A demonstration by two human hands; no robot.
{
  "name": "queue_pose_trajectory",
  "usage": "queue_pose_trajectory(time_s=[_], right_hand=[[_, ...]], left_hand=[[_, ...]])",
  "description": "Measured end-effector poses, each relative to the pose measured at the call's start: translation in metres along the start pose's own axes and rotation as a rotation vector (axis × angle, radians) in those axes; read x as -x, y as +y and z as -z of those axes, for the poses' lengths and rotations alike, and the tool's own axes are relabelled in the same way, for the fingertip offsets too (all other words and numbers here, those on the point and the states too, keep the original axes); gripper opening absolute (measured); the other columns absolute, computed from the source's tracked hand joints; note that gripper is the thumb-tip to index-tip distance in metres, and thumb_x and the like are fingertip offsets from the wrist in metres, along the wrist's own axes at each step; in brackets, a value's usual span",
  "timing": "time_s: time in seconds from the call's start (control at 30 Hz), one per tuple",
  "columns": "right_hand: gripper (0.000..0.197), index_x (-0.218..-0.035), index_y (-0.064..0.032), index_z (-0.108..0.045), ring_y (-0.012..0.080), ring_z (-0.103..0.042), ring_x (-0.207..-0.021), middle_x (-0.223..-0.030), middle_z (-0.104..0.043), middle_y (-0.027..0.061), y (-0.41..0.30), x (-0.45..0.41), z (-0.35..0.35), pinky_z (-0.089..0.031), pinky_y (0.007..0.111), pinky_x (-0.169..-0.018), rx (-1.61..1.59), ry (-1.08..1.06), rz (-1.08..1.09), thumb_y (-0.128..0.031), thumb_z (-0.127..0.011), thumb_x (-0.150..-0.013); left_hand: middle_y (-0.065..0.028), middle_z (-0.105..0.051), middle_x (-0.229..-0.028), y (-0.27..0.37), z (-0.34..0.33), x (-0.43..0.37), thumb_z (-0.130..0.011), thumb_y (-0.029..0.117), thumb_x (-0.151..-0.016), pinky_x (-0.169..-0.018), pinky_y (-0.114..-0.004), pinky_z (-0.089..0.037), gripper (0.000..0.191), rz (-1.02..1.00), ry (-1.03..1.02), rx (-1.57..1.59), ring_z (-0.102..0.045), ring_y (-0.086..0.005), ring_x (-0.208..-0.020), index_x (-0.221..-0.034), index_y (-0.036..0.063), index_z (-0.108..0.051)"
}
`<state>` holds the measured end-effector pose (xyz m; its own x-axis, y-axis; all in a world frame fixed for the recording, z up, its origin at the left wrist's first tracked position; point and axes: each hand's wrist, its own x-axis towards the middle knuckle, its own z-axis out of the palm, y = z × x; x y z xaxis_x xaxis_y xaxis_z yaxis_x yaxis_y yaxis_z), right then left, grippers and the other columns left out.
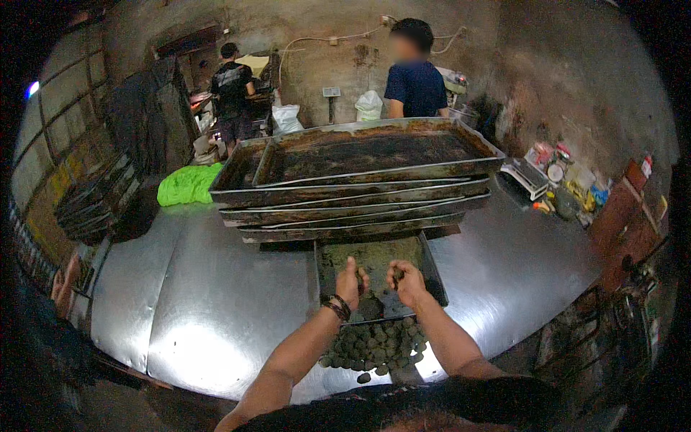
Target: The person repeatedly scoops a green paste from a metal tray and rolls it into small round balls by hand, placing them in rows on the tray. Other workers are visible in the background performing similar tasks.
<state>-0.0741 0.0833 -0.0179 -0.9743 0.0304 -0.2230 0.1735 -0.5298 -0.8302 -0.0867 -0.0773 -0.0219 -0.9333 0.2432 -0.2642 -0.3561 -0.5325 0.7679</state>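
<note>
My left hand (353, 283), with dark bands on its wrist, is raised over a shallow metal tray (432, 270), its fingers curled around a piece of dark, dough-like material (360, 279). Level with it on the right, my right hand (406, 282) grips another dark piece (398, 275) between thumb and fingers. The hands are apart. Below them a larger dark lump (371, 306) lies near the tray's front edge. Between the tray and my body, many small dark round balls (378, 343) are crowded on the metal table. The far end of the tray runs under stacked pans.
Large, stained metal baking pans (356, 183) are stacked beyond the tray on the metal table (227, 275). Bright green cloth or plastic (189, 184) lies left. A scale-like device (523, 178) and mixed packages (577, 189) sit right. Two people stand behind; another person's hand (66, 281) shows at far left.
</note>
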Motion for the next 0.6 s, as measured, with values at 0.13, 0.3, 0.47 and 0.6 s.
queue_pose_trajectory(time_s=[0.13, 0.3, 0.47, 0.6], right_hand=[[0.039, -0.079, -0.0115, -0.051, 0.0109, -0.043, -0.057, -0.068, -0.048, 0.0005, -0.018, 0.011, 0.008, -0.033, 0.024, -0.046, 0.14, 0.132, -0.078, -0.05, -0.058, -0.077], [0.042, -0.07, -0.013, -0.047, 0.0117, -0.037, -0.044, -0.059, -0.045, -0.0005, 0.021, -0.015, 0.065, -0.031, 0.025, -0.042, 0.287, 0.252, -0.295, -0.053, -0.058, -0.075], [0.026, -0.079, -0.0092, -0.054, 0.0115, -0.04, -0.048, -0.061, -0.049, 0.0008, -0.037, -0.033, 0.062, -0.032, 0.026, -0.045, 0.087, -0.236, -0.305, -0.033, -0.048, -0.086], [0.02, -0.091, -0.0085, -0.056, 0.0112, -0.043, -0.054, -0.081, -0.059, 0.0022, -0.044, -0.032, 0.063, -0.036, 0.025, -0.049, 0.148, -0.233, -0.182, -0.027, -0.052, -0.085]], left_hand=[[-0.0045, -0.052, -0.075, -0.009, -0.014, 0.0, -0.039, 0.036, -0.092, -0.048, -0.028, -0.04, 0.036, -0.043, -0.014, -0.064, -0.047, -0.0136, -0.058, -0.081, 0.0038, -0.051], [-0.0023, -0.045, -0.064, -0.062, -0.026, 0.0, -0.042, 0.043, -0.089, -0.041, -0.025, -0.029, 0.038, 0.092, 0.168, 0.092, -0.037, -0.0116, -0.048, -0.071, 0.0093, -0.044], [-0.0028, -0.043, -0.058, -0.023, -0.055, 0.008, -0.039, 0.053, -0.086, -0.039, -0.027, -0.03, 0.048, -0.103, 0.227, 0.079, -0.036, -0.0129, -0.044, -0.066, 0.0093, -0.043], [-0.0041, -0.051, -0.067, -0.039, -0.043, -0.003, -0.042, 0.041, -0.089, -0.047, -0.029, -0.042, 0.038, -0.121, 0.172, 0.019, -0.047, -0.0142, -0.055, -0.08, 0.0048, -0.051]])
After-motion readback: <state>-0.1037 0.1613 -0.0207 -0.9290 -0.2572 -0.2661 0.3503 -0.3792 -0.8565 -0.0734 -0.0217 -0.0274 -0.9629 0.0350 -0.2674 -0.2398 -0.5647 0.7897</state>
